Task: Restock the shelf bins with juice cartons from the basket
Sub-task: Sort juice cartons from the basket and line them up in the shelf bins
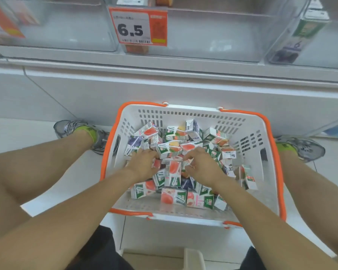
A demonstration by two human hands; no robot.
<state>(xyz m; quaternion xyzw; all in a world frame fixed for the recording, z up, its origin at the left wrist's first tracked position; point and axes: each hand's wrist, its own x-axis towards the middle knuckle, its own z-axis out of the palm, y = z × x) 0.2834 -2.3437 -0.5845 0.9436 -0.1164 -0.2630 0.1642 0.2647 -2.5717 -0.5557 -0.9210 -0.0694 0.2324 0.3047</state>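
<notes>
Shop aisle, pale floor; white shelving unit (164, 90) stands behind the basket.

Shelf bins (203, 36): clear plastic, above and beyond the basket. Middle bin looks almost bare, one orange carton (137, 48) at its front under the price tag (138, 26) reading 6.5. Bin to the right of it holds a green and purple carton (300, 34).

Basket (265, 152): white, slotted walls, orange rim and handles, on the floor between the person's two shoes. Landmark for all below.

Juice cartons (174, 197): small, loose, jumbled across the basket's floor, facing every way; peach and pink faces mostly, a few purple.

Left hand (142, 164): over the heap's middle, palm down, fingers curled into the cartons; whether it grips one I cannot tell.

Right hand (201, 166): just beside the left, fingers bent round the edge of a carton; the hold is not plainly shown.

Step judged: gathering cartons to lift out. Advice: pick one flavour matching the tagged bin, square several together between both palms, squeeze lightly since thin card dents, and lift clear of the rim.
</notes>
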